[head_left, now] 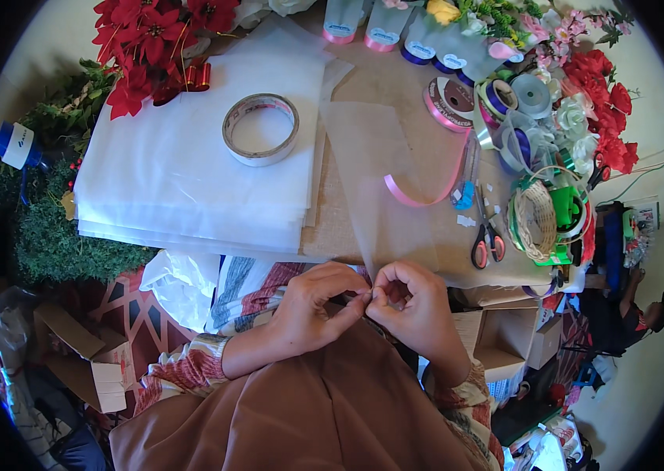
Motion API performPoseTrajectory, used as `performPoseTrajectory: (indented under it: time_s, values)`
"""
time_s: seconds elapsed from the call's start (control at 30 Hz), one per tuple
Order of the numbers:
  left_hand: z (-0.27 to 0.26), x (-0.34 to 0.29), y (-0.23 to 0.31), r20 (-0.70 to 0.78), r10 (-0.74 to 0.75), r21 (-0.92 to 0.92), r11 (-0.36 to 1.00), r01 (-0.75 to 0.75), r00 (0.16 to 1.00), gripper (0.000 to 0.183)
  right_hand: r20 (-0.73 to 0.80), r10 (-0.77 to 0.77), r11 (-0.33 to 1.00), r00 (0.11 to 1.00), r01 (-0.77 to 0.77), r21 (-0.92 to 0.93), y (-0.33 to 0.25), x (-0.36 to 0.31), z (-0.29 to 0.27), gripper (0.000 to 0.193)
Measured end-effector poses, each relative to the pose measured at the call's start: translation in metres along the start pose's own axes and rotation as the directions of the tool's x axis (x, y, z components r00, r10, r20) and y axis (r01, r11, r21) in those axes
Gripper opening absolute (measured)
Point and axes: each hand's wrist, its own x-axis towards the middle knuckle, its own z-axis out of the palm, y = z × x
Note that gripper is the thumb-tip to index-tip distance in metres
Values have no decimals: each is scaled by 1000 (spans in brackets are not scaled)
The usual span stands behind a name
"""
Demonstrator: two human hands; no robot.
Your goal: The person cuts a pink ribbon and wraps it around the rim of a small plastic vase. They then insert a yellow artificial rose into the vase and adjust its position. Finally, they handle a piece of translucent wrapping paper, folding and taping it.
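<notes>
At the near table edge, my left hand [320, 302] and my right hand [410, 310] meet in front of my body, fingertips touching. Both are closed in a pinch, and whatever lies between the fingertips is too small to make out. A translucent sheet [371, 157] lies on the table, its narrow lower end running down to the edge just behind my fingers. Right of that, a curl of pink ribbon [414, 202] trails from its spool [451, 102]. Scissors [487, 243] with dark and orange handles and a blue cutter [465, 184] rest nearby.
A roll of tape [261, 129] sits on stacked white sheets [190, 180] at left. Red artificial flowers [151, 39] and greenery [65, 235] flank them. Ribbon spools, more flowers and a wicker basket [534, 220] crowd the right. Cardboard boxes [504, 337] stand below. Another person [622, 314] is at far right.
</notes>
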Motion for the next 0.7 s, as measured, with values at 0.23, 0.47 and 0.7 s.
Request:
performPoseTrajectory:
  time_s: [0.23, 0.47, 0.7]
  values:
    - [-1, -7, -5, -15, -239, -280, 933, 225, 971, 8, -73, 143, 961, 987, -122, 246, -1, -2, -10, 10]
    - [-3, -2, -3, -16, -163, -205, 966, 157, 986, 10, 14, -19, 992, 1000, 17, 125, 1, -2, -6, 9]
    - [-4, -2, -3, -13, -41, -25, 999, 40, 999, 14, 10, 54, 994, 998, -55, 96, -4, -2, -5, 13]
